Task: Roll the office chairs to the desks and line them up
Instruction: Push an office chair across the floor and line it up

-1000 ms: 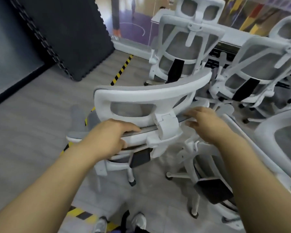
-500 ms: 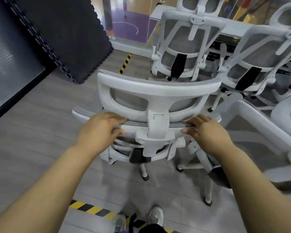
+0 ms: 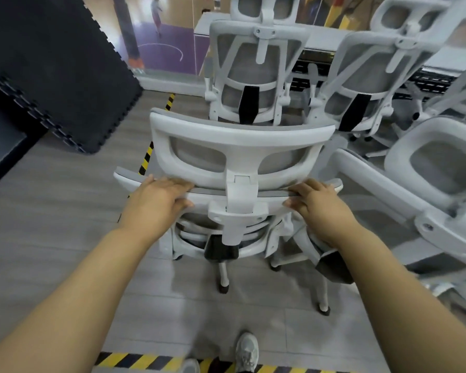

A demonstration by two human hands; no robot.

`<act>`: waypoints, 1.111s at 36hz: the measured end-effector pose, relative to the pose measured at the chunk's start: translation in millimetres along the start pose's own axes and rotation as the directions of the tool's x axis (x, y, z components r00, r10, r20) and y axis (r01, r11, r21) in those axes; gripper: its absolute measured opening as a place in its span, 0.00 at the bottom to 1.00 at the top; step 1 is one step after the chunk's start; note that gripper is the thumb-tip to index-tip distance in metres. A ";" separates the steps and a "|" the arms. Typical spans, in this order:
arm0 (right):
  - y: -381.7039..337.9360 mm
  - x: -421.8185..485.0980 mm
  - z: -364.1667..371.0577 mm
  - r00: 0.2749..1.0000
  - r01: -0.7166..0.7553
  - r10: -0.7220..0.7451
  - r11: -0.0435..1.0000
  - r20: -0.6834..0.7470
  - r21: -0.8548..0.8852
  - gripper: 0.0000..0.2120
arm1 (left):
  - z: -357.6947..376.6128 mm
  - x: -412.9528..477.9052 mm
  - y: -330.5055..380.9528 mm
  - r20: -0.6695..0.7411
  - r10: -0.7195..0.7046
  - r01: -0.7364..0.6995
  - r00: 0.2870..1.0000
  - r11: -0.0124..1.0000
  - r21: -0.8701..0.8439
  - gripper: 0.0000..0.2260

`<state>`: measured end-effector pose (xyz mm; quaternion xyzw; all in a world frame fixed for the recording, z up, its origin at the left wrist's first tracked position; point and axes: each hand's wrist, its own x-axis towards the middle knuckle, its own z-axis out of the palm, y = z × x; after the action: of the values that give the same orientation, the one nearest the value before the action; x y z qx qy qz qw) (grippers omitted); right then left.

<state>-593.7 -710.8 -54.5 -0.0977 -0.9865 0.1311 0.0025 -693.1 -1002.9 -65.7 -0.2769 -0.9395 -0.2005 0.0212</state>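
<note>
Grey plank flooring (image 3: 51, 224) runs under everything, crossed by yellow-and-black hazard tape (image 3: 145, 361) near the person's shoes and by a second strip leading away toward a glass wall. On it, the left hand (image 3: 156, 201) lies curled over the top edge of the backrest of the nearest office chair (image 3: 240, 168), fingers wrapped forward over the grey rim and thumb tucked below, gripping it left of the centre post. Its partner, the right hand (image 3: 319, 204), clasps the same edge on the other side of the post, fingers hooked over the rim in the same way. Between and above the two hands rises the chair's white headrest (image 3: 241, 146), with grey mesh showing through its two openings. Below the hands hang the white frame, a black lumbar piece and white legs on castors touching the floor. Straight ahead, just beyond the headrest, a second white chair (image 3: 253, 76) stands facing a pale desk (image 3: 320, 36), and a third chair (image 3: 371, 76) stands beside it on the right at the same desk. Nearer on the right, another chair (image 3: 428, 184) leans close to the held one. A dark foam mat (image 3: 59, 71) stands against the left wall
</note>
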 end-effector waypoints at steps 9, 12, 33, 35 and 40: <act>25.7 18.2 -6.8 0.999 -0.039 0.039 0.999 -0.010 0.026 0.13 | 10.0 32.6 11.9 -0.065 0.083 -0.083 0.994 0.997 0.000 0.16; 37.5 23.5 -9.3 0.998 -0.064 0.064 0.996 -0.002 0.054 0.13 | 17.2 43.0 16.5 -0.053 0.063 -0.063 0.997 0.998 -0.012 0.16; 70.5 51.7 -21.8 0.994 -0.111 0.112 0.992 -0.007 0.067 0.15 | 41.3 89.0 32.9 -0.074 0.117 -0.121 0.990 0.992 -0.043 0.17; 70.6 50.9 -21.9 0.994 -0.108 0.109 0.992 -0.008 0.058 0.16 | 42.1 88.6 31.9 -0.069 0.120 -0.123 0.990 0.992 -0.041 0.17; 66.8 50.0 -24.3 0.995 -0.097 0.097 0.994 -0.003 0.056 0.15 | 43.1 87.0 34.0 -0.084 0.104 -0.108 0.991 0.993 -0.041 0.16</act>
<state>-629.1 -631.7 -49.3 -0.1458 -0.9766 0.1582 0.0017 -745.7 -915.6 -79.7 -0.3185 -0.9170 -0.2317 0.0638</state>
